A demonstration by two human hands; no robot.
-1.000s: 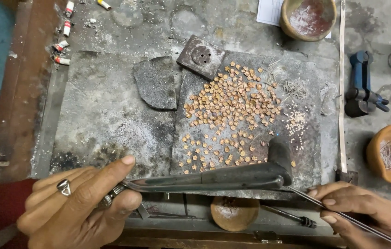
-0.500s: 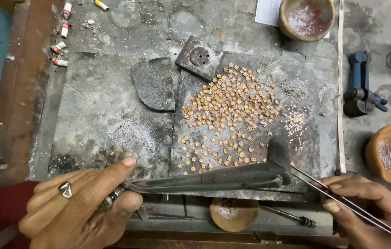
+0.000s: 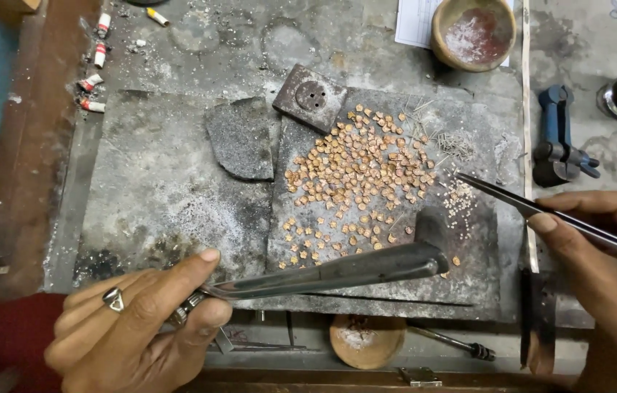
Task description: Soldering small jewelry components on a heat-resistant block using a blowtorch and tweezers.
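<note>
My left hand (image 3: pixel 137 324), with a ring on one finger, grips a long grey metal torch pipe (image 3: pixel 337 269) that lies across the near edge of a dark slate slab (image 3: pixel 388 291), its bent tip at the slab's right. My right hand (image 3: pixel 599 247) holds thin steel tweezers (image 3: pixel 512 200) whose points hover over a patch of tiny pale beads (image 3: pixel 457 200). Many small copper-coloured pieces (image 3: pixel 359 167) are spread over the slab's middle. A bundle of thin wire bits (image 3: pixel 454 142) lies at the upper right.
A broken slate shard (image 3: pixel 239 138) and a square metal block with holes (image 3: pixel 312 96) lie at the slab's top left. A clay bowl (image 3: pixel 472 33), a blue clamp tool (image 3: pixel 559 138), a small wooden dish (image 3: pixel 366 338) and several red-and-white stubs (image 3: pixel 93 80) surround the work area.
My right hand rose from the bottom edge and swung the tweezers up, so their points now hover over the pale beads. The left hand and pipe stayed put.
</note>
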